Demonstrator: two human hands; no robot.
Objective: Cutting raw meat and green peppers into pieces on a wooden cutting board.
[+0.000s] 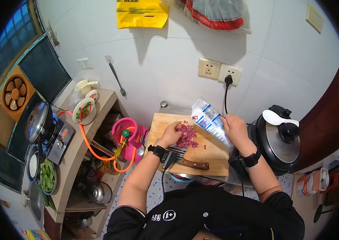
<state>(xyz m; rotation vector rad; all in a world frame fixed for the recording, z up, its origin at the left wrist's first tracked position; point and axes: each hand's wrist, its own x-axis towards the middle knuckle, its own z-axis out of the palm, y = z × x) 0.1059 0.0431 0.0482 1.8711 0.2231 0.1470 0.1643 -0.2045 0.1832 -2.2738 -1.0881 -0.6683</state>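
Chopped raw red meat lies in a small heap on the wooden cutting board. My left hand touches the heap's left edge with its fingers bent; whether it pinches any meat cannot be told. My right hand grips the right edge of a white and blue printed plastic packet, tilted above the board's upper right part. A knife with a brown wooden handle rests near the board's front edge, its blade partly hidden behind my left wrist and the device strapped there.
A black electric cooker with a white rice paddle stands right of the board. To the left are a pink gas cylinder with an orange hose, a bowl of peppers, a gas stove with a lidded pan, and leafy greens.
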